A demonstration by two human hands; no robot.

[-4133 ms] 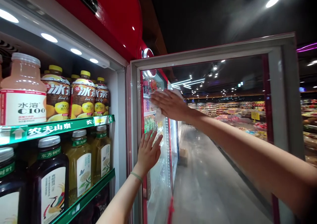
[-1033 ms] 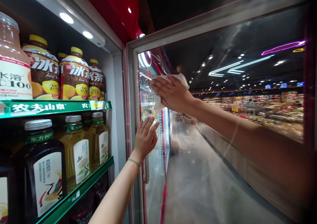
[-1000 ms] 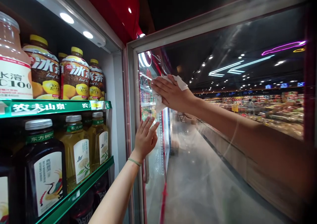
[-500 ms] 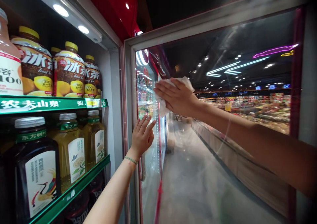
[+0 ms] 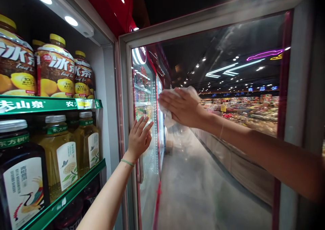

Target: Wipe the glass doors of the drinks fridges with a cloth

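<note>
My right hand [image 5: 180,106] presses a white wiping cloth [image 5: 191,91] against the glass door [image 5: 203,175], with its fingers stretched over it and pointing left. Part of the cloth is hidden under the palm, and whether it is paper or fabric I cannot tell. Farther left and lower, my left hand [image 5: 139,137] rests at the glass beside the door's pale frame [image 5: 125,87]. Its fingers are spread and nothing is in them. A thin green band [image 5: 127,162] circles the left wrist.
The door stands open beside a drinks cooler. Iced tea bottles [image 5: 57,67] line its upper shelf, and bottles with white labels [image 5: 66,162] the lower one, behind green shelf strips [image 5: 48,103]. Through the glass show an aisle floor and goods displays.
The view has swung a little to the right, so the cooler and door sit farther left. My right hand and the cloth have slid right and slightly down across the glass. My left hand stays by the frame.
</note>
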